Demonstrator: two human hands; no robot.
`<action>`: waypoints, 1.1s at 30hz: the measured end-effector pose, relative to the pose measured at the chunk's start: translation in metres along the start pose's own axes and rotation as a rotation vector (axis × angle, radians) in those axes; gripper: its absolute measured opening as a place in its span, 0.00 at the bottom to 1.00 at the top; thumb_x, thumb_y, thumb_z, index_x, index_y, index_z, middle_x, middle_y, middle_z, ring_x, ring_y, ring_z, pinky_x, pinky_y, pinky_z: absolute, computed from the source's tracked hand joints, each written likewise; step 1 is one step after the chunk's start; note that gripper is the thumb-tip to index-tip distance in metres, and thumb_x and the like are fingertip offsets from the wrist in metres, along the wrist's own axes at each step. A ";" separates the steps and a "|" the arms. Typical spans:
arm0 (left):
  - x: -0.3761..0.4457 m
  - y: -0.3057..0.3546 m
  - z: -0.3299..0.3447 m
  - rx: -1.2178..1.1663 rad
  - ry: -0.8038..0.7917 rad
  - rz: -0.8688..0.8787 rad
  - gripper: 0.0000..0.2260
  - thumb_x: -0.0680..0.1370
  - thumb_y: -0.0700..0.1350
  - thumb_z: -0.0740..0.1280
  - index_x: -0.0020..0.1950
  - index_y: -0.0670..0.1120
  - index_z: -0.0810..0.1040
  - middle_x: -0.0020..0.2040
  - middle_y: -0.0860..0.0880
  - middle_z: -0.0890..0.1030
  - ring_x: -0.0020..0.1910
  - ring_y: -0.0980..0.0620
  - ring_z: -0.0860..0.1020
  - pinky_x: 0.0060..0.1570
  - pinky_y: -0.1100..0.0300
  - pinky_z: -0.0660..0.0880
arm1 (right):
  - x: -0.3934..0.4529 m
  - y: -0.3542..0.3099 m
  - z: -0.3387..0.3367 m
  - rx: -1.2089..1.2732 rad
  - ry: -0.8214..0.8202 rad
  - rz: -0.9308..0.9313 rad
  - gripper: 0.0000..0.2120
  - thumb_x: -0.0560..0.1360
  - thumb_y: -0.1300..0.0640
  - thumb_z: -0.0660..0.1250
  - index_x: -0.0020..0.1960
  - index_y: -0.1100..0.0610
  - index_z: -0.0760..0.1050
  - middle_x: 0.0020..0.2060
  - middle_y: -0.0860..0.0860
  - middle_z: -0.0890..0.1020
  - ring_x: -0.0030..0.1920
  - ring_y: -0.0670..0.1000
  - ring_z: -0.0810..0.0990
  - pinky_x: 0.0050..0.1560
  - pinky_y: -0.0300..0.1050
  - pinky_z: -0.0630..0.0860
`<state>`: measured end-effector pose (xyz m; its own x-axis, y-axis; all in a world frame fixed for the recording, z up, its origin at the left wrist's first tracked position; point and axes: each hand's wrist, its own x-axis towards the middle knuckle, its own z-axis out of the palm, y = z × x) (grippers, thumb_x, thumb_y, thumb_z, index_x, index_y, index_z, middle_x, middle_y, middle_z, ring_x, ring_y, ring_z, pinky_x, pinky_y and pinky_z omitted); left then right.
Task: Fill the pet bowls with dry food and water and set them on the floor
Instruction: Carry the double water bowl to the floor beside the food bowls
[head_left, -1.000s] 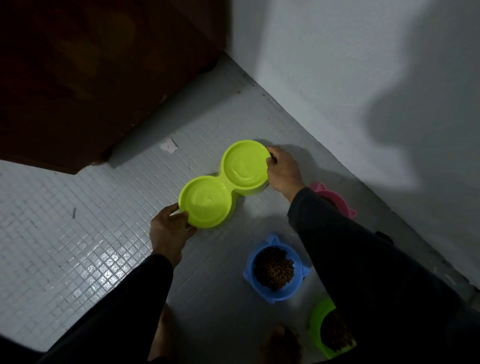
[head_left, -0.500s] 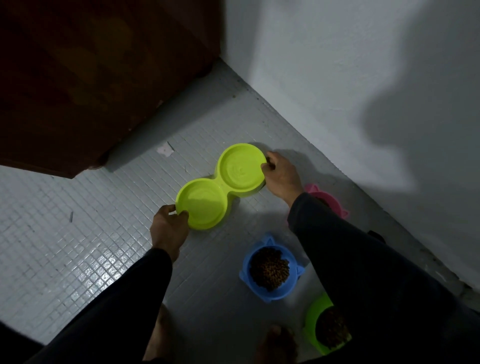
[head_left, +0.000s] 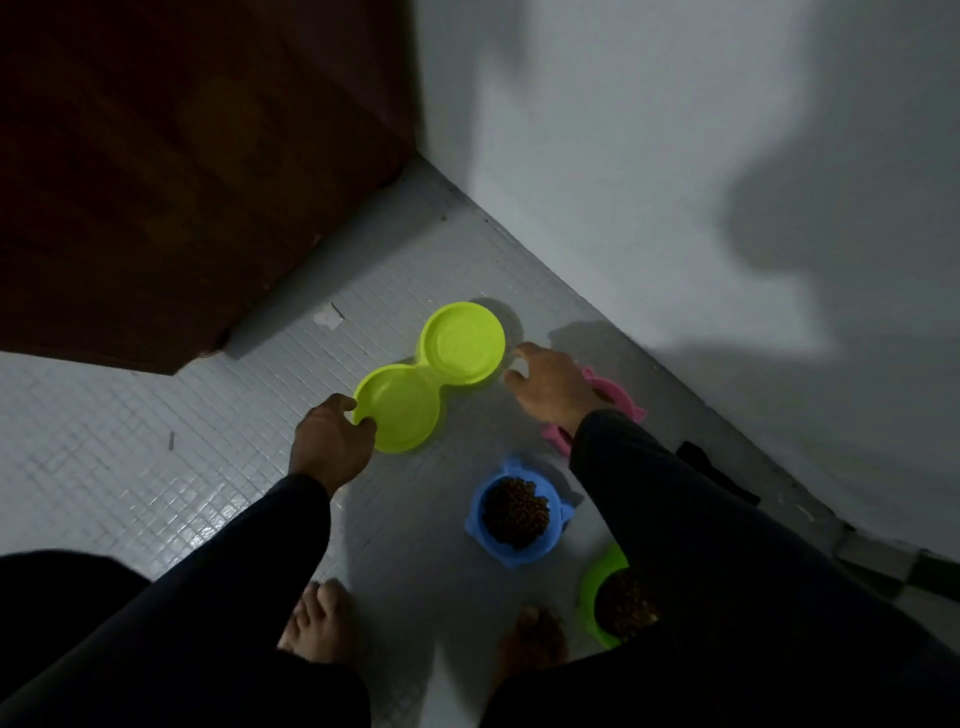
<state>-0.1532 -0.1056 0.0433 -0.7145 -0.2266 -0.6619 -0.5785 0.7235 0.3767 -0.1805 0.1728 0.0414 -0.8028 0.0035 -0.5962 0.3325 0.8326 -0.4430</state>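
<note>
A lime-green double bowl (head_left: 436, 374) lies on the tiled floor (head_left: 130, 457) near the corner of the wall. My left hand (head_left: 330, 447) pinches the rim of its nearer dish. Just right of the far dish, my right hand (head_left: 550, 387) hovers off the rim with its fingers loosely spread. A blue bowl (head_left: 511, 512) full of brown dry food sits nearer to me. A green bowl (head_left: 605, 597) with dry food lies at the lower right, partly behind my right sleeve. A pink bowl (head_left: 618, 395) is mostly hidden by my right hand.
A dark wooden door (head_left: 182, 156) fills the upper left. The white wall (head_left: 675, 182) runs along the right. My bare feet (head_left: 322, 623) stand at the bottom. A small dark object (head_left: 711, 467) lies by the wall's base.
The double bowl has come down onto the floor. My right hand has let go of the far dish and drawn slightly away. My left hand still holds the near rim.
</note>
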 end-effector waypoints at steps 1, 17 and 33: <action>-0.006 0.005 -0.007 0.043 -0.031 0.006 0.19 0.79 0.47 0.71 0.68 0.42 0.78 0.64 0.38 0.81 0.64 0.39 0.78 0.63 0.53 0.73 | -0.009 -0.002 -0.005 -0.031 -0.034 -0.002 0.23 0.82 0.51 0.63 0.73 0.62 0.70 0.68 0.62 0.77 0.67 0.63 0.75 0.64 0.52 0.72; -0.212 0.160 -0.172 0.469 -0.306 0.301 0.19 0.80 0.54 0.69 0.68 0.47 0.77 0.69 0.44 0.78 0.66 0.41 0.76 0.64 0.52 0.72 | -0.242 -0.085 -0.194 -0.156 -0.135 0.057 0.15 0.77 0.50 0.64 0.61 0.56 0.75 0.59 0.56 0.77 0.59 0.58 0.78 0.59 0.56 0.77; -0.436 0.307 -0.323 0.933 -0.231 0.688 0.25 0.82 0.60 0.62 0.76 0.51 0.71 0.75 0.45 0.73 0.72 0.42 0.72 0.69 0.50 0.70 | -0.497 -0.189 -0.391 -0.117 0.037 0.193 0.18 0.81 0.49 0.61 0.68 0.55 0.73 0.63 0.57 0.79 0.61 0.60 0.79 0.61 0.56 0.76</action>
<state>-0.1463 0.0047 0.6564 -0.6202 0.4504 -0.6422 0.4797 0.8656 0.1438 -0.0380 0.2309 0.6834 -0.7485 0.1875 -0.6361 0.4239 0.8729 -0.2415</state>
